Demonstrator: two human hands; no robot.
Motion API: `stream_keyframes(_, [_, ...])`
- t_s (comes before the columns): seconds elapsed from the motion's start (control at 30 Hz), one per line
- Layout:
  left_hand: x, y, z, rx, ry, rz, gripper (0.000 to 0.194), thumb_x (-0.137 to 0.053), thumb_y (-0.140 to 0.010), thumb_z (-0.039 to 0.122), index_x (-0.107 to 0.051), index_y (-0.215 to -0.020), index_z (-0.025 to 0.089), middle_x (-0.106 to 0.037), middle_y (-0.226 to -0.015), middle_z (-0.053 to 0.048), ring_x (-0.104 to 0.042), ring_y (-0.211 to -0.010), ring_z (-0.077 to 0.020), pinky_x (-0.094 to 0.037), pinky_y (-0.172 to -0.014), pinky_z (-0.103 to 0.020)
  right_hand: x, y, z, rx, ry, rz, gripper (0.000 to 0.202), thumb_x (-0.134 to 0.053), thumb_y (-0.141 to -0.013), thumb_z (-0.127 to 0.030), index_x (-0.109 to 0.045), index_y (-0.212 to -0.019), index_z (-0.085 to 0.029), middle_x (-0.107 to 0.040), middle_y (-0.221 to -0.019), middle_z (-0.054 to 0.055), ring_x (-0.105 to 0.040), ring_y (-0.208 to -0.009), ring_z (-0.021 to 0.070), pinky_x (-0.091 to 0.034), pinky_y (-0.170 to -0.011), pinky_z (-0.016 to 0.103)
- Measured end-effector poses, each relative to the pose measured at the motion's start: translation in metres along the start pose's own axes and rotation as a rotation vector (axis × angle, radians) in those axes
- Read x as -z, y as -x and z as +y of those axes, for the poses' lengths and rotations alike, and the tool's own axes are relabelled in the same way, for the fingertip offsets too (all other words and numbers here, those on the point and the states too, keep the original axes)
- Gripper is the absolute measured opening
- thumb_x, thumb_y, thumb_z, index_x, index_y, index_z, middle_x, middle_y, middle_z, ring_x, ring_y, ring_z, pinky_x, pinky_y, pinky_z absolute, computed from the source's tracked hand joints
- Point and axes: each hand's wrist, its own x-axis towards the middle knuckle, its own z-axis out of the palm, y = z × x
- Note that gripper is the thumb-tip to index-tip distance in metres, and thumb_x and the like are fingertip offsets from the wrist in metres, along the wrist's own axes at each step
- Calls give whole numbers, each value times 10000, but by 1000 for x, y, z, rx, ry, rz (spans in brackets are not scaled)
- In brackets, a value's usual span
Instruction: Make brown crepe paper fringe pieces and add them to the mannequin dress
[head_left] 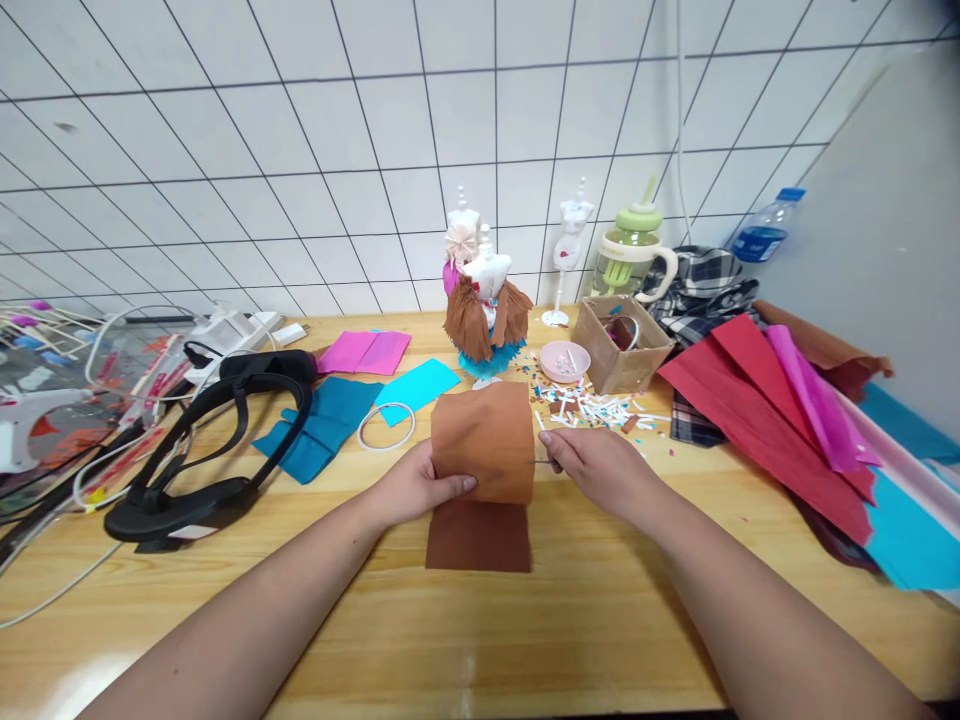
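My left hand (420,485) is closed on a sheet of brown crepe paper (484,435), with the thumb lying on top near its lower left. The paper curves over in a fold, and its darker lower part (480,540) lies flat on the table. At the paper's right edge, my right hand (589,460) is closed in a pinch. A thin dark line runs from the pinching fingers to the paper; what it belongs to is mostly hidden. Just behind the paper stand small white dress forms (487,270), one wearing brown and blue crepe paper pieces.
Paper scraps (600,405) lie beside a pink bowl (564,362) and a cardboard box (624,345). Red crepe paper (772,430) is at the right. Left are a white ring (386,447), teal paper (322,425) and a black headset (202,510). A green-lidded jug (634,250) stands behind.
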Motion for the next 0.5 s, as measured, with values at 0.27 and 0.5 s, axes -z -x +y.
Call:
stream_keyframes(0.27, [-3,-2,6,-31,51,-6,575,-741,-743,298,-532,-1265,174,-590,-1325,-99,-557,-1206,-284,-472,-993,-388,0,1,-4,-2,107,-11,484,-227,-980,-457,-585,-752,-223,-675,-751,23,-611,-736,173,-272,-602,261])
stream_keyframes(0.5, [-8,-3,3,80,21,91,516,-755,-717,361,-600,-1157,141,-665,-1211,-115,-632,-1093,-303,-527,-907,-414,-2,3,-7,12,145,-16,489,-233,-984,-454,-596,-752,-220,-675,-741,21,-612,-718,169,-261,-595,266])
